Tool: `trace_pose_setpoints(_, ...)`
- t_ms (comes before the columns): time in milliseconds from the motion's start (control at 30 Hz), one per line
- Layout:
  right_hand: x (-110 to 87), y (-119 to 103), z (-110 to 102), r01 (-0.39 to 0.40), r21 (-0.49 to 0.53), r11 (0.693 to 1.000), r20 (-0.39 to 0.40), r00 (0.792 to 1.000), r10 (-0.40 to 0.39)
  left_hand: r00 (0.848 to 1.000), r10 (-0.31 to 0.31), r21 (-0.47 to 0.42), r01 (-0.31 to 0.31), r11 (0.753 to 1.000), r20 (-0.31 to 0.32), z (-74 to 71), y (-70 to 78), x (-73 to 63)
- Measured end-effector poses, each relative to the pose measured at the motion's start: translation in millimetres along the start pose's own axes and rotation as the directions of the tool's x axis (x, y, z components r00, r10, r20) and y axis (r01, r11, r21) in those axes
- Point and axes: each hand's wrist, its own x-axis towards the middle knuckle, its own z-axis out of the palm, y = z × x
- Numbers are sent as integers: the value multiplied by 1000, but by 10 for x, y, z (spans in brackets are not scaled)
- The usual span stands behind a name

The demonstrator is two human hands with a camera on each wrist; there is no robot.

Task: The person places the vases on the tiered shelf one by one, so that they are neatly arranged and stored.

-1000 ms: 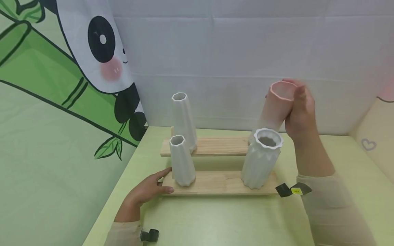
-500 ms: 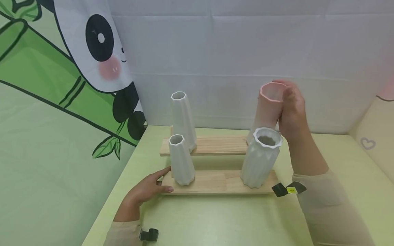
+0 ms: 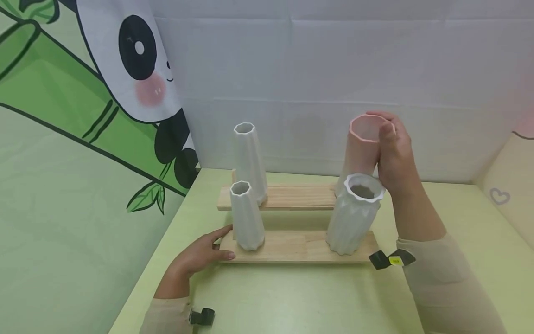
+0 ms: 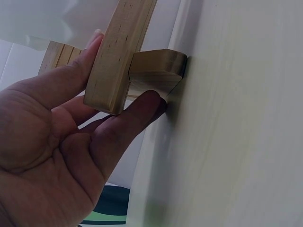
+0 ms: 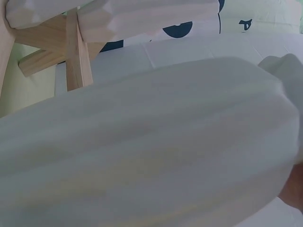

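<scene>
At the lower left of the head view, my left hand [image 3: 200,257] grips the end of the lower board of a two-tier wooden stand [image 3: 294,250]. The left wrist view has the thumb on one face of the board and the fingers on the other. My right hand [image 3: 394,157] holds a pink vase [image 3: 363,153] by its rim, over the right end of the upper board. A wider white vase [image 3: 352,222] in front hides the pink vase's lower part. That white vase [image 5: 151,142] fills much of the right wrist view, with a sliver of hand [image 5: 294,189] beyond.
Two slim white vases stand at the stand's left: a taller one [image 3: 250,162] on the upper board and a shorter one [image 3: 248,222] on the lower. The pale yellow table [image 3: 300,297] meets a white wall cloth [image 3: 313,69] behind and a panda-print cloth [image 3: 83,185] at left.
My right hand has brought the pink vase left and slightly down, and it leans less than before. My left hand has kept its place on the stand.
</scene>
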Motion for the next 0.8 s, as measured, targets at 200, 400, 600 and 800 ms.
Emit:
trace_pose_setpoints(200,3,-30,-10,-10,46,999,-3,1000,10,1000,-14,19,14,1000,-8,-4,42,-14)
trace_pose_setpoints(400,35,-27,18,-13,44,999,24,1000,12,1000,-24,10,24,1000,-6,3,53,-37)
trace_pose_setpoints(600,59,-7,12,-64,78,995,42,997,61,1000,-22,4,22,1000,-4,30,51,-61)
trace_pose_setpoints(800,76,-15,-35,-112,109,988,89,991,102,1000,-27,-7,27,1000,-2,25,63,-70)
